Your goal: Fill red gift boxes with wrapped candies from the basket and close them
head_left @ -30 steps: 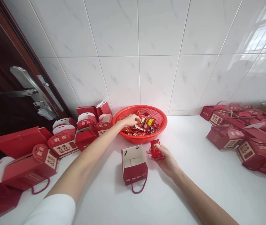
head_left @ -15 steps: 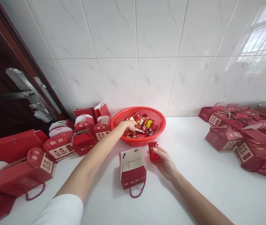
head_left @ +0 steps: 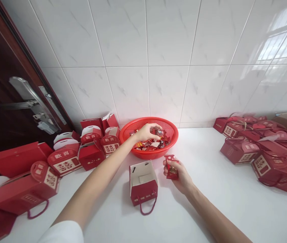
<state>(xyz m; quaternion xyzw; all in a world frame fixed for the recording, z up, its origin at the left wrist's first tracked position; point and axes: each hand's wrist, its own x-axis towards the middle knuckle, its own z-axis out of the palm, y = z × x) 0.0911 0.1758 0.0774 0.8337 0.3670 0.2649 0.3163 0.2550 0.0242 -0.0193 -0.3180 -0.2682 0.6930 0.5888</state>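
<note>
over on the left, the red boxes (head_left: 27, 194) crowd together, the nearest few close to the left forearm; i reckon a wide swing of that elbow could tip one. the left hand (head_left: 147, 132) is over the red basket (head_left: 155, 154), fingers curved and parted from the thumb among the wrapped sweets (head_left: 155, 145); whether it has hold of one, i can't tell. those wrappers look slick, so a loose pinch might drop one over the rim. in front of the basket, on the white table (head_left: 196, 216), the open box (head_left: 143, 194) stands with its mouth up and its cord handle (head_left: 147, 213) lying out front; it looks light, and a wrist catching that loop could drag it askew. just right of it, the right hand (head_left: 182, 177) is closed around red packets (head_left: 173, 169), how many i can't make out; too slack a grip and one could slip out onto the table.
</note>
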